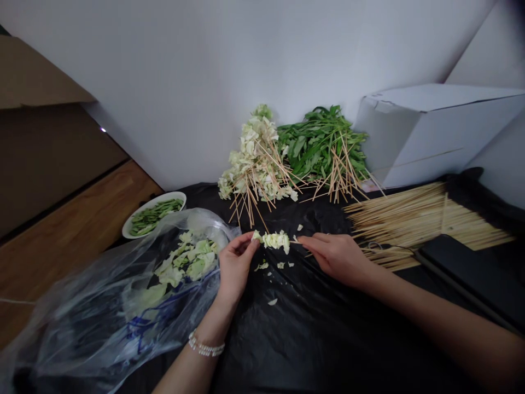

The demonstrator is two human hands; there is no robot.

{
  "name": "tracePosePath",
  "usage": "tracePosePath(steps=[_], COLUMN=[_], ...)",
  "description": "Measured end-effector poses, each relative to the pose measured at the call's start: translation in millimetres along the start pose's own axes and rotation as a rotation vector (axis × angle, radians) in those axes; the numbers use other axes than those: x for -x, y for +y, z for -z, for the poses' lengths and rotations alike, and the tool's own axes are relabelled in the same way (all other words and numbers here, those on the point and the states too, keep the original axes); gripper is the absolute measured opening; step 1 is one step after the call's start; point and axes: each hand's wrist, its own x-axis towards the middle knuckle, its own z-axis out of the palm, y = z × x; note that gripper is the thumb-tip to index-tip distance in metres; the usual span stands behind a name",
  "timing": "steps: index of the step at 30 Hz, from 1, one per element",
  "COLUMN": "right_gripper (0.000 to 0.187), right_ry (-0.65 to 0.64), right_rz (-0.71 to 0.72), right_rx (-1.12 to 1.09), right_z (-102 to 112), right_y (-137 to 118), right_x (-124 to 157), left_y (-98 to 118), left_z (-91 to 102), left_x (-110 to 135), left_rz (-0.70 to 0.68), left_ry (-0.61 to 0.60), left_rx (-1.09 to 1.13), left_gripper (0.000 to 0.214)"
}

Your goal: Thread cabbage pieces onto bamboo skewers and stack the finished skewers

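Observation:
Between my two hands a bamboo skewer (293, 242) lies level, threaded with crumpled pale cabbage pieces (275, 241). My right hand (334, 256) is closed on the skewer's bare right end. At the other end, my left hand (237, 262) pinches a cabbage piece (256, 236) between thumb and fingers. Below and around them, small cabbage scraps (273, 301) are scattered on the black plastic sheet (295, 345). To the left of my left hand, a clear plastic bag (94, 306) lies open with loose cabbage leaves (200, 257) in it.
Against the wall are piled cabbage skewers (256, 158) and leafy green skewers (315, 142). Many bare skewers (394, 219) lie at right, beside a dark flat object (471, 273) and a white box (426, 131). A white bowl (127, 229) of green pieces stands left, near a cardboard box (45, 148).

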Motion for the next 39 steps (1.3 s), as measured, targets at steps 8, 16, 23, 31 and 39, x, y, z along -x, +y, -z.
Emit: tracePosePath(steps=[8, 16, 23, 31, 39], right_gripper=[0.030, 0.033, 0.033, 0.031, 0.028], right_ry=[-0.039, -0.033, -0.039, -0.032, -0.202], right_rz=[-0.006, -0.061, -0.081, -0.048, -0.067], right_rx=[0.022, -0.058, -0.052, 0.015, -0.067], right_z=[0.5, -3.2, -0.9, -2.9, 0.3], right_y=[-1.1, -1.5, -3.2, -3.2, -3.3], right_x=[0.4, 1.5, 0.3, 2.0, -1.7], left_y=[3.0, 4.0, 0.9, -5.9, -10.1], left_z=[-1.3, -2.1, 0.1, 4.7, 4.9], left_x=[4.5, 5.7, 5.1, 0.9, 0.0], left_rz=[-0.039, -0.045, -0.044, -0.063, -0.080], left_ry=[-0.017, -0.041, -0.083, -0.128, -0.159], left_rx=[-0.047, -0.058, -0.024, -0.079, -0.085], left_gripper=[0.026, 0.029, 0.031, 0.028, 0.029])
